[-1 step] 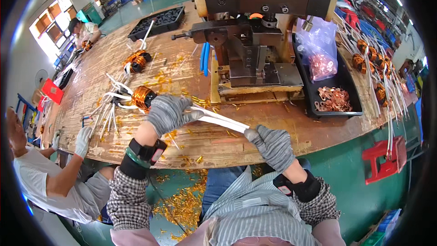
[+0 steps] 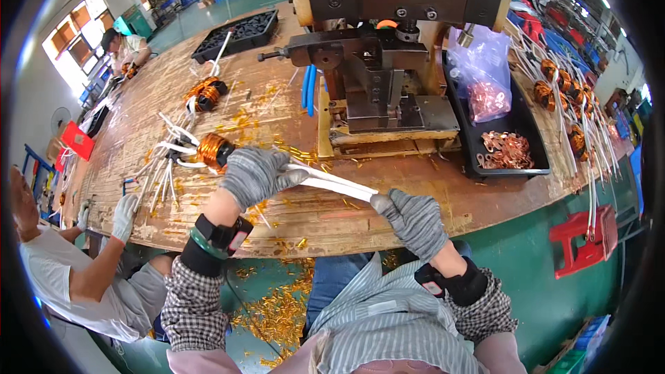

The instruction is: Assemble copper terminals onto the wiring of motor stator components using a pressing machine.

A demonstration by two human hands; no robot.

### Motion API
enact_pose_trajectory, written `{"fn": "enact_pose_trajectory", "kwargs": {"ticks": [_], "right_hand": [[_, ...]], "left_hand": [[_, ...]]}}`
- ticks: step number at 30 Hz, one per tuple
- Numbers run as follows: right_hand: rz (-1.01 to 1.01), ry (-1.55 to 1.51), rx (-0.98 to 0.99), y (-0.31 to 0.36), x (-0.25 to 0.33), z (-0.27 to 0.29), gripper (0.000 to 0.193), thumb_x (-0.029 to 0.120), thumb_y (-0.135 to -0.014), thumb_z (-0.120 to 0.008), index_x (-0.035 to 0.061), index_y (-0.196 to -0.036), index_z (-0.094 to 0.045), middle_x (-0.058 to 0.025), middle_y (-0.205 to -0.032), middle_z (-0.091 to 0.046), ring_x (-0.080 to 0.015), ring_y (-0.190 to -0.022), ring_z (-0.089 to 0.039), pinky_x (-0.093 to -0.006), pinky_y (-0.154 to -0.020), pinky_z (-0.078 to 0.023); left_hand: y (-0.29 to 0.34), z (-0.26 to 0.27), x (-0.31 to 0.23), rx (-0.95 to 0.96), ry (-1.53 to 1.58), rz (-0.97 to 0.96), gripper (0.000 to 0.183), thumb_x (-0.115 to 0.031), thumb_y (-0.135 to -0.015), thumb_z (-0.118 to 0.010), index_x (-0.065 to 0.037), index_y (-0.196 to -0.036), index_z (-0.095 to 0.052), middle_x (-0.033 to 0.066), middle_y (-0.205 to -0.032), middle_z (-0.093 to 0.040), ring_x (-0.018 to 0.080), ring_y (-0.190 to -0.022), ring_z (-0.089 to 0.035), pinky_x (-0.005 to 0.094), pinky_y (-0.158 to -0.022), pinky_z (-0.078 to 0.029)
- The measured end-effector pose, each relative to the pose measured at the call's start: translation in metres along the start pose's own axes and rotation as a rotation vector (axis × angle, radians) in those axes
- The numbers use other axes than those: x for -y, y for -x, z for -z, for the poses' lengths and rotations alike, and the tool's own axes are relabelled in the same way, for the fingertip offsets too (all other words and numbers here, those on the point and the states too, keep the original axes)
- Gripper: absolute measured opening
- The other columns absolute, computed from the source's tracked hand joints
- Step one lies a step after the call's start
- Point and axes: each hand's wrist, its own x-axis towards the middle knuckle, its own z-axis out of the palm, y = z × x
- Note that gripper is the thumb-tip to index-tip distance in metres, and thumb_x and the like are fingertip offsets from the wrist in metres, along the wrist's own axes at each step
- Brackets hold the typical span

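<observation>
My left hand (image 2: 256,176), in a grey striped glove, is closed around white sleeved leads (image 2: 331,183). My right hand (image 2: 413,220), gloved alike, pinches the far ends of these leads, which stretch between both hands above the table's front part. Just left of my left hand lies a copper-wound toroid coil (image 2: 213,152) with more white leads spreading from it; whether the held leads belong to this coil is hidden behind the glove. A press machine (image 2: 381,97) stands beyond my hands, apart from them.
A black tray (image 2: 495,167) right of the press holds copper terminals (image 2: 509,151) and a plastic bag (image 2: 481,76). More coils (image 2: 564,86) lie at the far right, another coil (image 2: 208,93) at left. Yellow scraps (image 2: 277,305) litter the floor. A co-worker's gloved hand (image 2: 125,217) rests at the table's left edge.
</observation>
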Motion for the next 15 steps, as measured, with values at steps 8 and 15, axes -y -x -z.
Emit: {"fn": "enact_pose_trajectory", "kwargs": {"ticks": [8, 15], "right_hand": [[0.008, -0.354, 0.036, -0.03, -0.004, -0.025, 0.043, 0.04, -0.091, -0.045, 0.0029, -0.075, -0.057, -0.0197, -0.055, -0.051, -0.034, -0.048, -0.052, -0.0418, -0.048, -0.041], [-0.701, -1.196, 0.323, -0.031, 0.0, -0.011, 0.039, 0.037, -0.092, -0.048, 0.006, -0.07, -0.055, 0.0002, -0.047, -0.044, -0.0088, -0.039, -0.042, -0.0247, -0.04, -0.034]], "left_hand": [[0.007, -0.014, 0.026, -0.196, 0.022, -0.018, 0.058, -0.062, -0.081, -0.045, -0.009, -0.064, -0.061, 0.0118, -0.049, -0.052, 0.0296, -0.046, -0.054, 0.0399, -0.044, -0.041], [-0.005, -0.016, 0.016, -0.168, -0.09, 0.068, 0.048, -0.052, -0.083, -0.05, -0.009, -0.067, -0.061, 0.0136, -0.055, -0.055, 0.0322, -0.053, -0.056, 0.0408, -0.048, -0.041]]}}
